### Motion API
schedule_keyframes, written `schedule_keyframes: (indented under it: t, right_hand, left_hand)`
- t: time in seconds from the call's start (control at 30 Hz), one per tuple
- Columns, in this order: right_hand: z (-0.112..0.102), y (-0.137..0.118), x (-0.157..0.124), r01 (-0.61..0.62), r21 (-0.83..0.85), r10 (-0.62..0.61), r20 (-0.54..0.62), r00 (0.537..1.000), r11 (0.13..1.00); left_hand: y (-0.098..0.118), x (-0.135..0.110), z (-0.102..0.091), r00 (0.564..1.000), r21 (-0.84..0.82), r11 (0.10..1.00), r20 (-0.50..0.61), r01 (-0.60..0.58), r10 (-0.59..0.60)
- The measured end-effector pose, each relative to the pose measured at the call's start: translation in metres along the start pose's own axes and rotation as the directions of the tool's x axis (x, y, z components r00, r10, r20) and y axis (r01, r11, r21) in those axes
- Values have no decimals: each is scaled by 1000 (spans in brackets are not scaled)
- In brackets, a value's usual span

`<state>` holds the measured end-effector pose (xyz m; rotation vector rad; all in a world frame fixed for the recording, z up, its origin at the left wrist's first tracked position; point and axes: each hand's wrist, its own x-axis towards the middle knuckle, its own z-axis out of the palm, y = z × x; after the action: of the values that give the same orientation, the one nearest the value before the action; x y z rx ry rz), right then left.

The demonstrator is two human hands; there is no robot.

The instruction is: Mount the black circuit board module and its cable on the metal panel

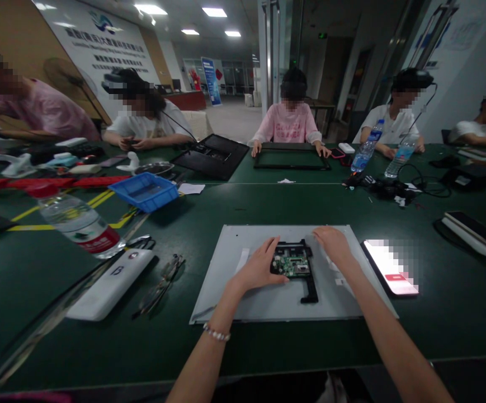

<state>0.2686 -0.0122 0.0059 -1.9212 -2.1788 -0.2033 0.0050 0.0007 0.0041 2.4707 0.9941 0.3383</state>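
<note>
A grey metal panel (268,302) lies flat on the green table (243,207) in front of me. On it sits a green circuit board (293,266) inside a black plastic frame (307,280). My left hand (259,266) rests on the panel, its fingers touching the board's left edge. My right hand (333,243) lies on the panel at the frame's upper right corner, fingers curled down onto it. Neither hand lifts anything.
A lit phone (389,266) lies right of the panel. A white power bank (112,282), glasses (161,282), a tipped water bottle (79,221) and a blue tray (145,190) are at the left. Several people work across the table with black frames (291,158) and bottles (366,148).
</note>
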Motion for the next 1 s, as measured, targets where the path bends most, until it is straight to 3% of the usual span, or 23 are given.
schedule_keyframes:
  t: [0.17,0.37,1.0]
  right_hand:
    - [-10,-28,6,137,-32,-135,45,990,990]
    - [-2,-51,10,233,-34,-229,91,969,972]
    - [4,-53,7,163,0,-161,121,979,987]
  left_hand:
    - [-2,1,2,1000,16,1000,-11,-13,13]
    - [-2,2,3,1000,12,1000,-7,-5,5]
    - [-2,1,3,999,5,1000,-21,-29,29]
